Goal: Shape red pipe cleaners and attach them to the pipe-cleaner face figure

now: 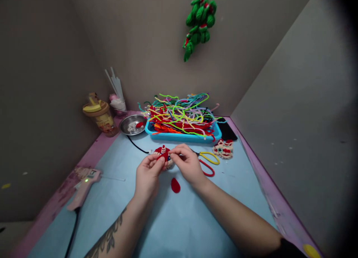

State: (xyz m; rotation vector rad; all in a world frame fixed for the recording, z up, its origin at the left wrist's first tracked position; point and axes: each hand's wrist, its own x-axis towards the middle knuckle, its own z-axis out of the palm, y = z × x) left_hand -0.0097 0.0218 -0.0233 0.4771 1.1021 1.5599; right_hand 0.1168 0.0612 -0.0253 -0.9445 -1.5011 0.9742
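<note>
Between the two hands, just above the middle of a blue sheet (195, 220), is a red and cream fuzzy piece (163, 149) with a small striped tip pointing away from the person. The left hand (147, 172) pinches it at the near left side, thumb on top and fingers curled. The right hand (188, 166) has its fingertips drawn close together at the right edge, near a dark blue bit (whether they grip anything, I cannot tell).

Just below the hands lies a loose red oval (175, 185), flat on the sheet. Scissors (201, 154) with one yellow and one red handle loop lie partly behind the right hand; farther right is another red and cream piece (223, 149). Beyond the hands, a blue tray (183, 137) overflows with many-coloured fuzzy stems (179, 114), and a metal bowl (125, 122) beside it holds small pale bits and something red. Off to the left rests a pink glue gun (85, 189), its light green. Green and red ornaments (201, 17) hang high against the wall.
</note>
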